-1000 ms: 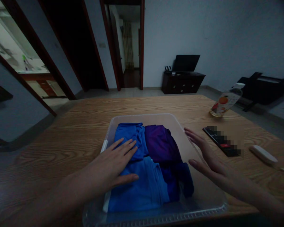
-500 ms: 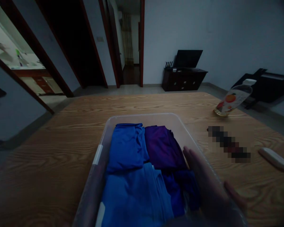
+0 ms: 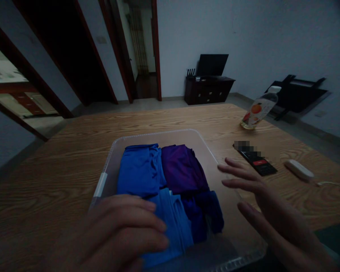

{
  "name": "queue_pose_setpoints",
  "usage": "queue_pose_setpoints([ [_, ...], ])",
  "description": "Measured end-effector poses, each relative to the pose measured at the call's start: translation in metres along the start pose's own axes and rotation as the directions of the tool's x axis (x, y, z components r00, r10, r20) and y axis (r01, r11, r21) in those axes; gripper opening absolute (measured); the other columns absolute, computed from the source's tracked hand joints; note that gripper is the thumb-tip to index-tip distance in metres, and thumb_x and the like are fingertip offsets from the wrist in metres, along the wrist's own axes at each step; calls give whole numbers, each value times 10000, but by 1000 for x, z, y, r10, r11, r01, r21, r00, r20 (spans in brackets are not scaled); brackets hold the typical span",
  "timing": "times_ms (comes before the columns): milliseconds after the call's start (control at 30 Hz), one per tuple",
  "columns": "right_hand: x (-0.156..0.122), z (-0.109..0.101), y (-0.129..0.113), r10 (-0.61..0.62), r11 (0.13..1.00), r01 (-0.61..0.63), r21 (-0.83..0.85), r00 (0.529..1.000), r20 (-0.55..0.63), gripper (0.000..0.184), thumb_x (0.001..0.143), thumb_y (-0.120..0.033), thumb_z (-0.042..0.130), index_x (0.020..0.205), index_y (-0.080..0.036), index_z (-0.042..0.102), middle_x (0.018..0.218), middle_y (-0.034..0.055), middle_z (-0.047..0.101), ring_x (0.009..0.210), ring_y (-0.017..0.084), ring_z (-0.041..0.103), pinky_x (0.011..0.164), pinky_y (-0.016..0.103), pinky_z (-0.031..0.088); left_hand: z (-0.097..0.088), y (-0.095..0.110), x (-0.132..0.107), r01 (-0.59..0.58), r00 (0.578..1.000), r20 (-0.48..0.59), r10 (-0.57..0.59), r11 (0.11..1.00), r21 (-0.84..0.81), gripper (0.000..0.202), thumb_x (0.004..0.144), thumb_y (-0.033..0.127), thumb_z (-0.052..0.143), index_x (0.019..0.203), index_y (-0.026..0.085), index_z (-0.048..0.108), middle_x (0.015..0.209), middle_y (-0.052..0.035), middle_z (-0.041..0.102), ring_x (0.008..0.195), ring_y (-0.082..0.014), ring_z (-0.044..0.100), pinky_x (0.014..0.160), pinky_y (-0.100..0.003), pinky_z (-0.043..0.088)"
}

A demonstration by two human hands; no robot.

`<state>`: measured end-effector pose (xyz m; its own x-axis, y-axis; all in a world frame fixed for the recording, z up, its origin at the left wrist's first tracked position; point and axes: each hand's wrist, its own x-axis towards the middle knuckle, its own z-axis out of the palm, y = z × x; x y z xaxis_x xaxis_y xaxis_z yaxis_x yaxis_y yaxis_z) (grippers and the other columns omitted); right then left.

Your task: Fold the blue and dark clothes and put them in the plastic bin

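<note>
A clear plastic bin sits on the wooden table in front of me. Folded clothes fill it: a bright blue piece at the far left, a purple one at the far right, a lighter blue one and a dark blue one nearer me. My left hand lies flat, fingers stretched, on the near left clothes. My right hand hovers open over the bin's right rim, fingers apart, holding nothing.
To the right of the bin lie a dark flat device and a white oblong object with a cable. A bottle with an orange label stands further back. Beyond the table are a dark cabinet and open doorways.
My left hand, out of view half a second ago, is back on the near clothes. My right hand has lifted from the bin's right side and spread. The view has shifted slightly.
</note>
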<state>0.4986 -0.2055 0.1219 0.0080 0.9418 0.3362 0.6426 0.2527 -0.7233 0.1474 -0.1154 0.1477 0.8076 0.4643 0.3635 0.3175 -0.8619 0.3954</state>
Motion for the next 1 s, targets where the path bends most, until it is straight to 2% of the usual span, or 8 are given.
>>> queue_pose_setpoints([
  [67,-2,-1,-13,-81,995,83,-61,996,32,237,1098,-323,546,1284,-349,690,1356,48,740,1318,270,671,1057,363,571,8,16,40,-149,980,117,161,983,-103,243,1092,217,535,1220,291,728,1110,-1,802,1062,-173,746,980,-256,583],
  [167,0,7,-16,-164,973,173,-153,984,73,198,1105,-266,510,1002,-267,679,852,25,733,764,189,704,656,302,515,31,30,94,-16,860,509,44,998,-59,172,1071,221,570,1103,225,740,1082,-29,799,966,-193,765,839,-277,591],
  [233,3,13,-12,-222,954,236,-186,971,92,300,1109,-227,467,839,-238,599,691,-4,622,608,152,587,581,316,405,49,29,116,15,764,645,-24,1000,20,201,1058,305,593,1025,193,757,1014,-54,796,909,-233,769,791,-328,589],
  [333,3,19,-5,-253,959,262,-105,963,86,384,1122,-191,380,765,-229,517,655,-14,551,604,141,531,616,327,370,75,25,127,-58,696,714,-69,987,152,305,978,383,695,1130,126,761,1108,-119,782,982,-295,755,799,-381,584],
  [533,-4,23,-1,-257,966,255,49,965,54,369,1124,-205,380,783,-227,519,670,-12,562,648,150,547,656,326,387,106,31,118,-310,660,749,-61,886,345,597,882,458,827,1289,36,711,1237,-197,739,1107,-329,696,868,-405,556],
  [633,-3,24,-2,-245,969,242,56,968,54,371,1121,-209,379,774,-229,511,659,-11,558,636,152,548,652,327,393,115,30,118,-378,660,751,-20,855,356,552,823,436,879,1205,58,754,1139,-192,773,1015,-317,714,825,-399,545],
  [833,-3,23,-3,-251,967,249,50,968,26,374,1118,-207,379,768,-230,507,654,-10,556,632,154,555,655,329,403,105,21,124,-355,695,715,75,900,251,252,866,395,778,800,152,779,803,-112,779,780,-288,724,853,-457,512],
  [1000,-4,24,-2,-261,965,260,44,965,28,366,1116,-219,389,769,-231,504,658,-9,555,632,158,547,643,330,389,97,26,120,-321,701,713,-7,890,324,402,869,451,773,1037,86,783,1065,-167,792,999,-317,733,900,-428,517],
])
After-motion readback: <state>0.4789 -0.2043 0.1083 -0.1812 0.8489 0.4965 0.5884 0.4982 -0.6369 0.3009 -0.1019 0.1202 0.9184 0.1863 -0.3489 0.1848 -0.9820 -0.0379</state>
